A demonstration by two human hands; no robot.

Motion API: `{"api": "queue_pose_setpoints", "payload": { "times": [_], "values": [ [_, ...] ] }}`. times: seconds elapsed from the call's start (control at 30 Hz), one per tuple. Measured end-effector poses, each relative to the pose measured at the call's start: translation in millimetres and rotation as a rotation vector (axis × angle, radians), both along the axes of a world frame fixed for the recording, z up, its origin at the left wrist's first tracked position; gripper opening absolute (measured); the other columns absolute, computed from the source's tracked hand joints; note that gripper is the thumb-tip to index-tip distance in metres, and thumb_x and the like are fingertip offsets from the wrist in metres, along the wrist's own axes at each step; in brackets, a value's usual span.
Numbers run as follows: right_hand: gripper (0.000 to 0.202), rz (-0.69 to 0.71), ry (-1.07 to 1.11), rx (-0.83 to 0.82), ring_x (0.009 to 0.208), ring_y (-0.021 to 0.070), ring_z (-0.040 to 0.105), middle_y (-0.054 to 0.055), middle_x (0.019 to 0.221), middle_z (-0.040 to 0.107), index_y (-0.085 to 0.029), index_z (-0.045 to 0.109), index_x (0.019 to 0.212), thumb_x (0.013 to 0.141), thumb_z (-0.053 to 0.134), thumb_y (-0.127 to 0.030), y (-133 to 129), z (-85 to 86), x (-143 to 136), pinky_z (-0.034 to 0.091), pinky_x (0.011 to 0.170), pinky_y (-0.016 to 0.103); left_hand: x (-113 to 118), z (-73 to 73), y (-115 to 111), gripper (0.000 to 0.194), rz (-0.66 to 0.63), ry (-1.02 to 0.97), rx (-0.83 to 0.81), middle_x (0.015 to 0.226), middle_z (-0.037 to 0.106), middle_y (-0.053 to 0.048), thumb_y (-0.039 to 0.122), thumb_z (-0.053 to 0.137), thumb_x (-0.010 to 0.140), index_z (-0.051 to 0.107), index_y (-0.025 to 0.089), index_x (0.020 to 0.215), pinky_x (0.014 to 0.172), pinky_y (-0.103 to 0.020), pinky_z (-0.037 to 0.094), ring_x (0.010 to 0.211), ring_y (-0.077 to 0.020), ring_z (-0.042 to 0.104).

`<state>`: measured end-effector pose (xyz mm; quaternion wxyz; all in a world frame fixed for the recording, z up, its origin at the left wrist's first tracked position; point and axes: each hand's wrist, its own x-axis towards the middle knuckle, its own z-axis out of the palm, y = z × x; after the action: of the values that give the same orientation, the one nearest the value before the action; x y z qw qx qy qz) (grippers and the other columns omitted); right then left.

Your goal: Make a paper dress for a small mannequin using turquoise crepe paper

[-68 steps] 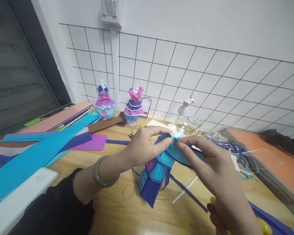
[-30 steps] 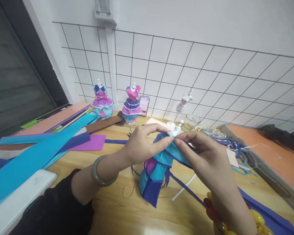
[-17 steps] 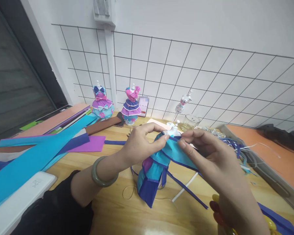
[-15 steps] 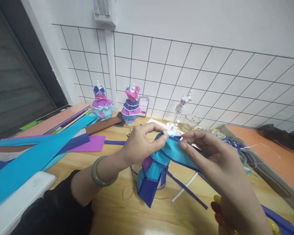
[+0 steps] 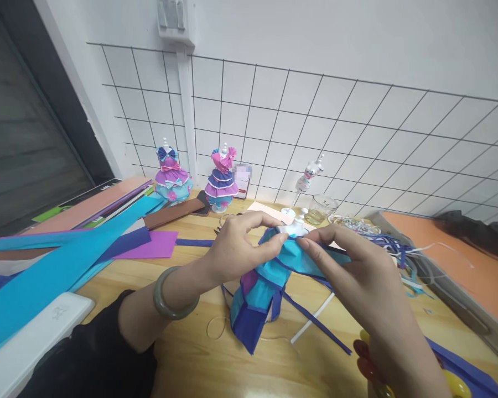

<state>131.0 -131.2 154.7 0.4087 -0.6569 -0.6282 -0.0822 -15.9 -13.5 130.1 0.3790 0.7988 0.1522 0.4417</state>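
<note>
Paper dress (image 5: 260, 287) between both hands' fingers (image 5: 274, 242)

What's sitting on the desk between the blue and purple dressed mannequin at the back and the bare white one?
In the head view, a small phone-like screen stands against the wall between the dressed mannequin and the bare mannequin.

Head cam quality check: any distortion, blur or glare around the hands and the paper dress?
Head view: wide-angle bend curves the wall grid lines. Light is soft and even, shadows faint. Left hand, right hand and the paper dress are fairly sharp; the right wrist blurs at the bottom edge. A small card by the wall is pixelated. Mild sheen on the wooden table.
</note>
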Motion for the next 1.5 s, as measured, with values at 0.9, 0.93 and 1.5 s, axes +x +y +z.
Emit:
{"api": "queue_pose_setpoints", "payload": {
  "times": [0.9, 0.93, 1.5],
  "values": [
    [0.023, 0.038, 0.387, -0.112, 0.057, 0.0111, 0.052, -0.001, 0.066, 0.06, -0.021, 0.059, 0.073, 0.081, 0.067, -0.041, 7.3, -4.7, 4.7, 0.042, 0.051, 0.023, 1.6, -3.6, 3.1, 0.014, -0.039, -0.039, -0.074, 0.093, 0.072, -0.004, 0.027, 0.064, 0.081, 0.068, 0.016, 0.09, 0.084, -0.028, 0.052, 0.091, -0.0154, 0.066],
    [0.023, 0.07, 0.46, -0.129, 0.058, 0.0112, 0.053, -0.001, 0.066, 0.059, -0.021, 0.06, 0.075, 0.08, 0.068, -0.042, 8.9, -5.3, 6.2, 0.042, 0.05, 0.022, 1.6, -3.5, 3.4, 0.014, -0.043, -0.039, -0.081, 0.094, 0.073, -0.004, 0.027, 0.064, 0.081, 0.068, 0.016, 0.09, 0.085, -0.028, 0.052, 0.091, -0.0154, 0.066],
    [0.019, 0.172, 0.536, -0.137, 0.068, 0.0151, 0.061, 0.002, 0.075, 0.062, -0.021, 0.061, 0.083, 0.081, 0.067, -0.039, 10.3, -9.0, 6.5, 0.048, 0.053, 0.024, -1.0, 1.2, -1.6, 0.024, 0.058, 0.032, -0.098, 0.1, 0.071, -0.006, 0.036, 0.071, 0.073, 0.062, 0.019, 0.088, 0.087, -0.034, 0.051, 0.097, -0.0209, 0.065]
  ]
}}
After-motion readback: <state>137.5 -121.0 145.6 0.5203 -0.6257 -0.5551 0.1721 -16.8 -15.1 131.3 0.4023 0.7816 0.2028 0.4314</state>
